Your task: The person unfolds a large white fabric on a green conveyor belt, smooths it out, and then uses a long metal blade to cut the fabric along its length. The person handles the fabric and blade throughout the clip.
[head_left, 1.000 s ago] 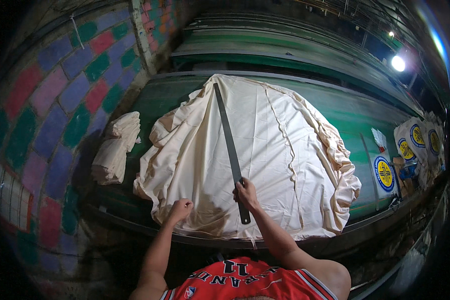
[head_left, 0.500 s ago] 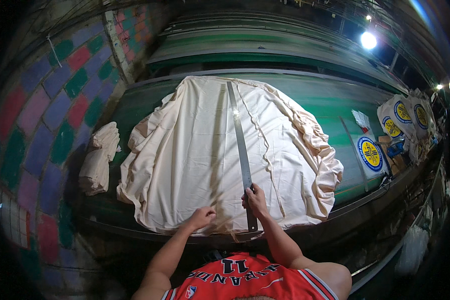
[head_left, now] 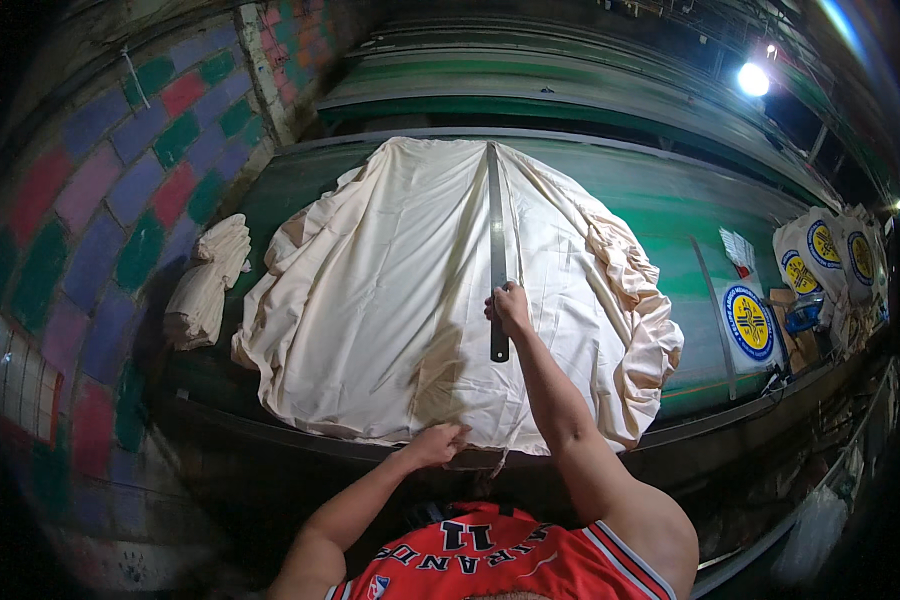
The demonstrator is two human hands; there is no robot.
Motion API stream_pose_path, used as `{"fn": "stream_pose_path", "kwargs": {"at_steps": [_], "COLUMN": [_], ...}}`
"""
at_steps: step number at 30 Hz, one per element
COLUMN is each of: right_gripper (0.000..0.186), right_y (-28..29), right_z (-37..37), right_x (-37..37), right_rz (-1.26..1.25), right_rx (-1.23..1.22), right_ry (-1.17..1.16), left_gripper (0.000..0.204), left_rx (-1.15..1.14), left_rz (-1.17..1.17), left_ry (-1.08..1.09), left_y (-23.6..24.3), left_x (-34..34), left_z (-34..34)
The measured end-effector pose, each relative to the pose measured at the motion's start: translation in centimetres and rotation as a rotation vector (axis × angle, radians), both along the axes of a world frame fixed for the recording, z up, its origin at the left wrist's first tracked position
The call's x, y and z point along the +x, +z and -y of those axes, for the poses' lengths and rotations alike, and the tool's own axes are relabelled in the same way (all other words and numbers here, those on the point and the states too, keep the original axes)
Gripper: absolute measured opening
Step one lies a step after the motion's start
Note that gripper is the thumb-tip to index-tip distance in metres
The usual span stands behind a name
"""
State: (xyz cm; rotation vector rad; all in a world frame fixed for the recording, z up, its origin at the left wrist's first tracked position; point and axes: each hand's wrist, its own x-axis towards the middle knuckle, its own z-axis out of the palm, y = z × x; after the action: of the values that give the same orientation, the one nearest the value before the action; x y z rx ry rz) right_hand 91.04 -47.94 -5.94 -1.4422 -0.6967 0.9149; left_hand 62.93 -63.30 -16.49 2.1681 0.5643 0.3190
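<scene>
Fingertips hard to make out on left hand (head_left: 436,445), cannot tell if pinching, curled at near edge of cream cloth (head_left: 370,300), right arm (head_left: 568,420) extended, right hand (head_left: 512,307) wrapped round dark ruler (head_left: 497,225), ruler lengthwise on cloth, atop green table (head_left: 710,210).

A red sleeveless jersey (head_left: 530,570) carries a curved row of black capital letters and a bold black number, with a small red, white and blue badge (head_left: 378,586) beside them. On the green worktop (head_left: 660,215), a round blue-and-yellow printed emblem (head_left: 749,322) has small pale lettering around its blue ring. Similar round emblems (head_left: 823,244) mark the cream cloth pieces (head_left: 838,285) at right, their lettering too small to make out.
</scene>
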Motion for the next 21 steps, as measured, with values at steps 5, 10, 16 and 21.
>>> {"fn": "stream_pose_path", "kwargs": {"at_steps": [5,10,16,21], "right_gripper": [0.012,0.011,0.012,0.012], "right_y": [0.7,-0.2,-1.1,-0.3], "right_z": [-0.9,0.7,8.4,17.1], "right_x": [1.9,2.1,-1.8,-6.4], "right_rz": [-0.021,-0.021,0.078,0.070], "right_rx": [0.006,-0.031,-0.121,-0.013], "right_ry": [0.018,0.014,-0.026,0.037], "left_gripper": [0.042,0.043,0.033,0.021], "left_rx": [-0.008,0.058,-0.229,-0.640], "left_rz": [-0.075,-0.067,0.124,0.348], "left_ry": [0.015,0.003,0.025,0.241], "left_y": [1.3,0.4,-1.5,0.6], "left_x": [0.9,1.6,4.0,5.4], "left_z": [2.1,2.1,0.7,-2.0]}}
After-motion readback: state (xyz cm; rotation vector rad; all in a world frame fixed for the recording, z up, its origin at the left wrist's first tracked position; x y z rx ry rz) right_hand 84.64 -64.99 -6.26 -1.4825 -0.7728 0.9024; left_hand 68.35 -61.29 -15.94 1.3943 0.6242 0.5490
